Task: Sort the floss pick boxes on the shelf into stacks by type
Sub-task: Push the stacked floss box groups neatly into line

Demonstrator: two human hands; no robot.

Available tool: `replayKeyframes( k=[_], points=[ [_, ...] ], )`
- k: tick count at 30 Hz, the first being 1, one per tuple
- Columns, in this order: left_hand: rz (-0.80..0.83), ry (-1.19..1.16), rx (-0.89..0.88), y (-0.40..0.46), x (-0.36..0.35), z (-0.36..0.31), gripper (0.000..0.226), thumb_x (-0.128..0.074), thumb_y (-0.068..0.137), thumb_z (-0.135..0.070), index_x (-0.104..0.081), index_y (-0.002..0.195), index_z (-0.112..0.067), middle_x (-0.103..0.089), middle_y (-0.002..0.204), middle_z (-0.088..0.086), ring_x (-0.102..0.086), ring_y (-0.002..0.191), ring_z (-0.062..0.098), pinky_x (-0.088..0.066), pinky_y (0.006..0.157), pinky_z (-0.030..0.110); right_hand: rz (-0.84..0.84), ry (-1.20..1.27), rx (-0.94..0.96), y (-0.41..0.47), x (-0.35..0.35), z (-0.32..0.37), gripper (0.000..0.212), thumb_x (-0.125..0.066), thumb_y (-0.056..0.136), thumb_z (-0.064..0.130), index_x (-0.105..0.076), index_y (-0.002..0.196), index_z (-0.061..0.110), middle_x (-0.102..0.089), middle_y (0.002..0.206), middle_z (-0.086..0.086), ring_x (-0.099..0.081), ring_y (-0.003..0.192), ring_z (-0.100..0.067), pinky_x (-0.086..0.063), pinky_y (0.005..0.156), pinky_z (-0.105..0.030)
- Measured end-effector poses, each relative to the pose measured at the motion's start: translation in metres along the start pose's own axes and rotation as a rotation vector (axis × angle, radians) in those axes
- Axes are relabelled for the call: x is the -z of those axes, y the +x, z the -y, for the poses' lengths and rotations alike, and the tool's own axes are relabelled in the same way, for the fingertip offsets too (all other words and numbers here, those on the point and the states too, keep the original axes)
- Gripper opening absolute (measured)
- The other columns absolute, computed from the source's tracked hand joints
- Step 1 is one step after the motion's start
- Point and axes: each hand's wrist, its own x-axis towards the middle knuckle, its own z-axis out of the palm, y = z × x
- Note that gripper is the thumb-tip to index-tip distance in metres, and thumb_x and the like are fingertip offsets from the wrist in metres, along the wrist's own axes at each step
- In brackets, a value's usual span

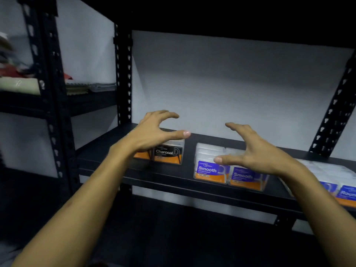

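Boxes are already grouped by label along the front edge of the shelf [107, 160]: Charcoal boxes [167, 153] toward the left end, Smooth boxes [212, 170] mid-shelf, a third blue-labelled group [344, 193] at the right end, probably so types read from the front. Left hand [154, 132] is held spread above the Charcoal boxes, right hand [256, 151] spread over the Smooth boxes; nothing is gripped by either, contact can't be confirmed.

Black metal shelving unit [123, 78] with punched uprights filled the view; its dark shelf board [107, 151] ran left to right. Pale grey wall [231, 83] behind, lit brightest at centre, dim toward the edges. A 2nd rack [38, 74] at far left carried folded cloths [17, 84]. Floor below sat in deep shadow.
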Motion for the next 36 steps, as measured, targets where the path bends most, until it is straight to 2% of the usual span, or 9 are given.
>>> replayKeyframes(
  k=[6, 11, 13, 14, 16, 17, 20, 29, 36],
  points=[
    [0.076, 0.236, 0.055, -0.001, 0.034, 0.066, 0.104, -0.062, 0.057, -0.090, -0.038, 0.146, -0.040, -0.020, 0.162, 0.001, -0.013, 0.149, 0.020, -0.020, 0.119, 0.055, 0.094, -0.107, 0.130, 0.059, -0.038, 0.049, 0.109, -0.073, 0.068, 0.068, -0.018, 0.155, 0.031, -0.022, 0.162, 0.002, -0.028, 0.145, -0.020, -0.033, 0.114, -0.043],
    [0.291, 0.338, 0.112, 0.018, 0.044, 0.081, 0.125, -0.062, 0.054, -0.090, -0.022, 0.156, -0.029, -0.019, 0.164, -0.001, -0.019, 0.149, 0.022, -0.019, 0.122, 0.048, 0.264, -0.208, 0.128, 0.121, -0.060, 0.077, 0.120, -0.081, 0.065, 0.061, -0.014, 0.157, 0.023, -0.018, 0.164, -0.002, -0.023, 0.148, -0.023, -0.026, 0.119, -0.040],
    [0.353, 0.322, 0.147, 0.024, 0.039, 0.085, 0.123, -0.066, 0.052, -0.089, -0.033, 0.152, -0.025, -0.033, 0.159, 0.000, -0.035, 0.142, 0.022, -0.028, 0.119, 0.043, 0.335, -0.265, 0.065, 0.141, -0.067, 0.080, 0.124, -0.082, 0.061, 0.065, -0.017, 0.156, 0.020, -0.021, 0.163, -0.001, -0.026, 0.147, -0.023, -0.027, 0.119, -0.042],
    [0.360, 0.332, 0.143, 0.025, 0.034, 0.087, 0.123, -0.067, 0.048, -0.090, -0.040, 0.147, -0.023, -0.042, 0.153, 0.000, -0.044, 0.135, 0.021, -0.035, 0.115, 0.042, 0.368, -0.310, 0.036, 0.146, -0.071, 0.082, 0.122, -0.082, 0.058, 0.067, -0.024, 0.154, 0.019, -0.028, 0.159, -0.001, -0.032, 0.144, -0.024, -0.031, 0.118, -0.042],
    [0.326, 0.395, 0.115, 0.024, 0.024, 0.095, 0.126, -0.067, 0.044, -0.091, -0.041, 0.143, -0.018, -0.046, 0.145, 0.000, -0.043, 0.131, 0.021, -0.038, 0.112, 0.042, 0.421, -0.391, 0.005, 0.154, -0.084, 0.085, 0.114, -0.079, 0.048, 0.076, -0.041, 0.141, 0.020, -0.046, 0.144, 0.001, -0.049, 0.127, -0.024, -0.041, 0.109, -0.042],
    [0.305, 0.416, 0.099, 0.023, 0.021, 0.098, 0.127, -0.068, 0.045, -0.090, -0.038, 0.145, -0.017, -0.044, 0.145, 0.002, -0.039, 0.133, 0.021, -0.036, 0.113, 0.042, 0.427, -0.412, 0.001, 0.156, -0.090, 0.084, 0.113, -0.078, 0.044, 0.078, -0.043, 0.135, 0.020, -0.049, 0.136, 0.002, -0.052, 0.120, -0.023, -0.044, 0.105, -0.042],
    [0.248, 0.408, 0.054, 0.021, 0.017, 0.102, 0.124, -0.073, 0.050, -0.084, -0.035, 0.146, -0.015, -0.042, 0.144, 0.003, -0.035, 0.133, 0.022, -0.034, 0.113, 0.040, 0.379, -0.412, 0.007, 0.157, -0.100, 0.081, 0.108, -0.080, 0.042, 0.076, -0.041, 0.126, 0.021, -0.046, 0.123, 0.001, -0.050, 0.113, -0.023, -0.046, 0.099, -0.042],
    [0.199, 0.347, 0.027, 0.012, 0.017, 0.100, 0.120, -0.077, 0.049, -0.080, -0.040, 0.143, -0.016, -0.047, 0.137, 0.001, -0.039, 0.125, 0.019, -0.038, 0.107, 0.035, 0.341, -0.405, 0.027, 0.150, -0.103, 0.084, 0.107, -0.080, 0.041, 0.076, -0.042, 0.123, 0.019, -0.045, 0.121, -0.002, -0.046, 0.111, -0.022, -0.045, 0.097, -0.039],
    [0.214, 0.331, 0.024, 0.001, 0.020, 0.096, 0.119, -0.078, 0.050, -0.078, -0.038, 0.145, -0.017, -0.044, 0.140, -0.001, -0.039, 0.126, 0.018, -0.038, 0.107, 0.033, 0.303, -0.381, 0.064, 0.135, -0.105, 0.088, 0.104, -0.079, 0.040, 0.077, -0.044, 0.120, 0.020, -0.047, 0.117, -0.001, -0.047, 0.108, -0.021, -0.047, 0.094, -0.040]
  ],
)
